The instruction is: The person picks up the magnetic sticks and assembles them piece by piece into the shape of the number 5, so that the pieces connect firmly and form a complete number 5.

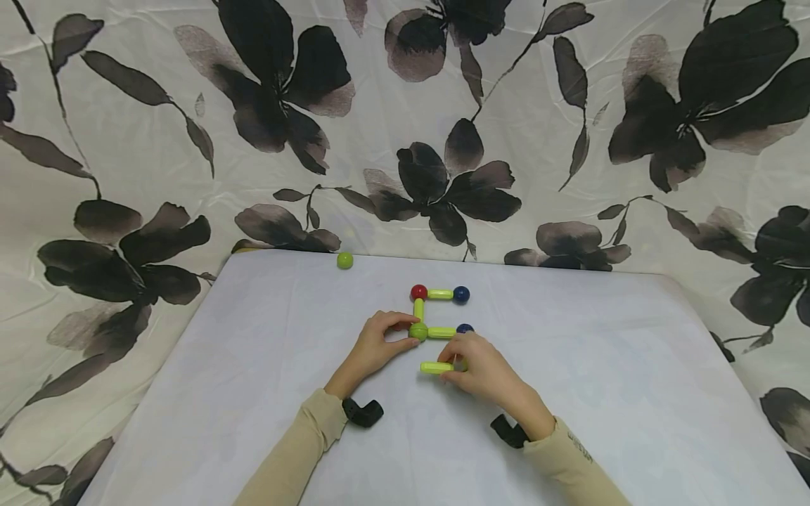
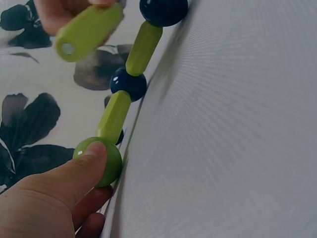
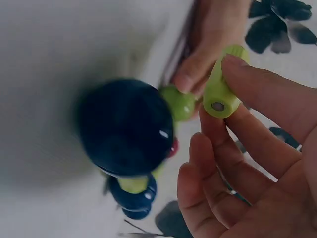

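Note:
My left hand holds a green ball between thumb and fingers, at a corner of a figure of balls and yellow-green rods. From that ball one rod runs back to a red ball, and another rod runs right to a blue ball. A further rod joins the red ball to a second blue ball. My right hand pinches a loose yellow-green rod by thumb and fingers, in front of the figure. A round metal disc shows in its end.
A lone green ball lies near the far edge of the white-covered table. Behind the table hangs a floral cloth. Dark wrist mounts sit at both wrists.

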`<state>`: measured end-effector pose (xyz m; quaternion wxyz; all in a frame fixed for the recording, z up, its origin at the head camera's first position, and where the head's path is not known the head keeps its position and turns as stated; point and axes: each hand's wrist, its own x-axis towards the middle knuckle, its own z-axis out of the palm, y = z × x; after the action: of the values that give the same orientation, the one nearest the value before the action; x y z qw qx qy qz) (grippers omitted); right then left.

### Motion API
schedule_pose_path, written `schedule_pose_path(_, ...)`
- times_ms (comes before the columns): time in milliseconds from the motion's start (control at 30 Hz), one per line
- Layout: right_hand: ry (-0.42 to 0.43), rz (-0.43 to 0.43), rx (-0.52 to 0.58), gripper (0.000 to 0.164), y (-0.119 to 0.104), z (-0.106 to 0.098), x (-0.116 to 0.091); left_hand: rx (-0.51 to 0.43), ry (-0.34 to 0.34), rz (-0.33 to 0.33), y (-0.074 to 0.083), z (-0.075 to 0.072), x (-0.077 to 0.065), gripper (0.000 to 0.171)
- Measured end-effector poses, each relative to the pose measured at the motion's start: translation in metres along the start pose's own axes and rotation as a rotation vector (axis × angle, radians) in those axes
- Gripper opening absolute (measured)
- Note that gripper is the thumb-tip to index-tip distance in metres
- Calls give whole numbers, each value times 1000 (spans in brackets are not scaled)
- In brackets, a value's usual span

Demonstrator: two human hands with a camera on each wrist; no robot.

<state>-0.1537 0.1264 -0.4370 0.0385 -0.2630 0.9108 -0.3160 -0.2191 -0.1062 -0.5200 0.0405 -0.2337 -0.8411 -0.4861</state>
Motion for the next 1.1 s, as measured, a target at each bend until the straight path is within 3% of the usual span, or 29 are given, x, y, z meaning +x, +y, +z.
schedule_pose_path(200, 6, -24, -21, 15, 9, 13, -8, 5, -3, -3, 0, 0, 0, 36)
schedule_pose_path(667, 50, -65, -57, 17, 19, 17, -12, -2, 3, -12, 1, 0, 0, 36)
schedule_pose_path(900, 37, -60, -64, 18, 17, 14, -12, -8, 1, -12, 2, 0, -1, 36)
schedule_pose_path(1100, 33, -7, -57, 16, 10, 0, -12, -7, -3, -25, 2, 0, -1, 36)
